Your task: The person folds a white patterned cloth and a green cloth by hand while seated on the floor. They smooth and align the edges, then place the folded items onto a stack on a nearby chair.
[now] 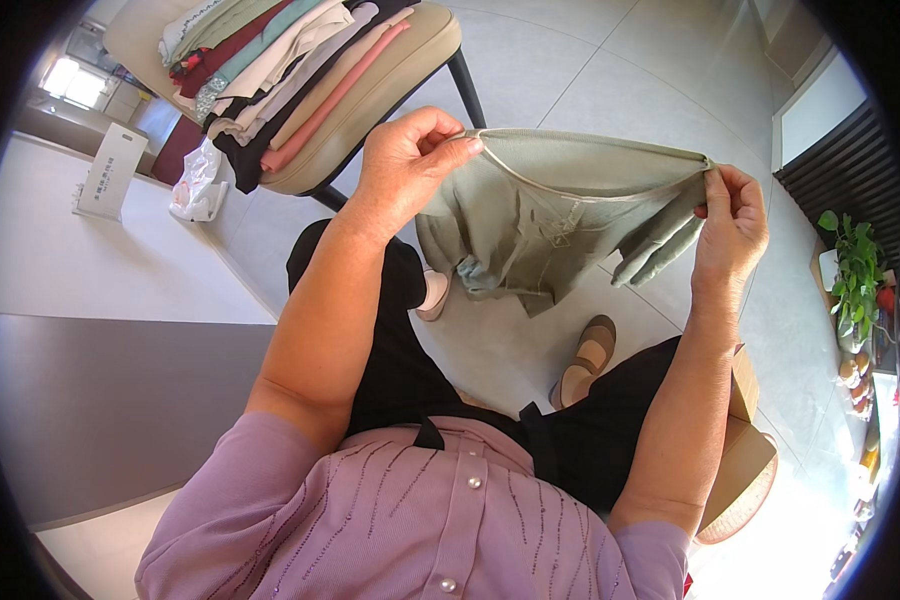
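Note:
A grey-green knit top [525, 225] hangs stretched between my two hands above the tiled floor. My left hand [416, 157] pinches one side of its neckline between thumb and fingers. At the other side of the neckline, my right hand [731, 210] grips the cloth the same way. The neck opening faces up, and its back inner panel shows behind the front edge. Stitched or beaded decoration marks the front. One sleeve dangles near my right hand; the lower cloth falls in loose folds with a pale blue patch at the bottom left.
Folded clothes [270, 67] lie in a row on a beige upholstered chair [412, 67] ahead to the left. Left of me is a white table [120, 262] with a sign board [111, 172] bearing writing. A white plastic bag [199, 184] lies nearby. An open cardboard box [742, 450] and a potted plant [855, 270] are at right.

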Motion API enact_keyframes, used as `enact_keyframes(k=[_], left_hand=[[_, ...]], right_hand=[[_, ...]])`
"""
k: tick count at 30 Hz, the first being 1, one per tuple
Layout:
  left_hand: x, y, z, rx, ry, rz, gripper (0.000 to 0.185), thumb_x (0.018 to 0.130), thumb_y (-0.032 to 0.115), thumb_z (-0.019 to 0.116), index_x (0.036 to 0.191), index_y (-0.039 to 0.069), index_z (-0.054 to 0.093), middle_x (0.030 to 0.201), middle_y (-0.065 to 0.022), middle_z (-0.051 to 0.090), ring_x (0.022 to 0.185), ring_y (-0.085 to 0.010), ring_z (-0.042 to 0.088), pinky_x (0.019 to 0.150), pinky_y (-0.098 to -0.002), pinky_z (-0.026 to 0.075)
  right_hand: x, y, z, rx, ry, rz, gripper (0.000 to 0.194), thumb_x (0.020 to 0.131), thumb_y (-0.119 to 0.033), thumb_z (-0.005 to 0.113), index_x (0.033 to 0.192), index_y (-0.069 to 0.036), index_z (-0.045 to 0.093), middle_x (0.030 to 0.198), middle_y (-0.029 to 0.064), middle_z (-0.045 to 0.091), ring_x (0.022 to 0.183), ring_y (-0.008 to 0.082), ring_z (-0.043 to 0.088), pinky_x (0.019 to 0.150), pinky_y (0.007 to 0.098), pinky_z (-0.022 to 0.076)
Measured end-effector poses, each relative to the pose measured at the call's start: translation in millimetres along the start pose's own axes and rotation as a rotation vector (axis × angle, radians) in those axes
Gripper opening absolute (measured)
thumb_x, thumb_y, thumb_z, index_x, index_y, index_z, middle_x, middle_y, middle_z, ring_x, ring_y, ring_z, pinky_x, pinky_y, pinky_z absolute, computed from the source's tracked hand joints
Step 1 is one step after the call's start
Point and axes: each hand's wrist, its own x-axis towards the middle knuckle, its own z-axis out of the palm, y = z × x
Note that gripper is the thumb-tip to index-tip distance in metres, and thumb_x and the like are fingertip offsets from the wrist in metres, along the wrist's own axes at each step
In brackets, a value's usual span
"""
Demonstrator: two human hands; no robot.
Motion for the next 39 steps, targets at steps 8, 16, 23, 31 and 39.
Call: enact_keyframes(k=[8,16,23,31,39], left_hand=[[-1.6,-6.6,3.3,0.192,0.084,0.089,0.015,0.09,0.015,0.072,0.093,0.002,0.064,0.079,-0.006,0.065,0.071,-0.0148,0.059,0.067,-0.0291,0.048],[1.1,-18.8,4.6,0.29,0.196,0.217,0.01,0.098,0.011,0.061,0.101,0.001,0.06,0.078,0.0003,0.058,0.07,-0.008,0.05,0.067,-0.0236,0.044],[1.9,-12.9,2.4,-0.01,0.147,0.034,0.014,0.099,0.014,0.062,0.104,0.001,0.062,0.088,0.0027,0.058,0.081,-0.0058,0.049,0.073,-0.0215,0.042],[-1.4,-6.1,3.4,-0.02,0.146,0.212,0.012,0.095,0.013,0.065,0.096,0.002,0.063,0.076,0.0016,0.059,0.069,-0.0057,0.05,0.063,-0.0235,0.043],[-5.4,4.0,5.2,-0.057,0.064,-0.034,0.014,0.094,0.015,0.068,0.093,0.001,0.065,0.076,0.0031,0.06,0.069,-0.0039,0.049,0.062,-0.0213,0.042]], right_hand=[[-1.5,2.5,0.7,-0.093,0.053,-0.114,0.007,0.093,-0.009,0.067,0.096,-0.003,0.068,0.084,-0.0012,0.064,0.078,0.0062,0.056,0.074,0.0222,0.0483],[-6.3,-5.5,1.5,-0.066,0.075,-0.151,0.008,0.094,-0.01,0.066,0.097,-0.002,0.068,0.085,-0.0002,0.065,0.079,0.0063,0.056,0.075,0.0219,0.0482],[-5.6,-5.7,1.0,-0.11,0.092,-0.213,0.008,0.094,-0.01,0.067,0.097,-0.002,0.068,0.087,0.0,0.066,0.079,0.0067,0.056,0.076,0.0226,0.0486],[-3.2,-7.0,-2.2,-0.178,0.142,-0.26,0.009,0.094,-0.011,0.066,0.096,-0.003,0.067,0.085,-0.0001,0.065,0.077,0.0066,0.057,0.075,0.0228,0.0485],[-5.7,-5.8,-0.6,-0.22,-0.031,-0.069,0.009,0.093,-0.012,0.066,0.093,-0.002,0.065,0.077,-0.0018,0.061,0.071,0.0047,0.052,0.066,0.0215,0.0451]])
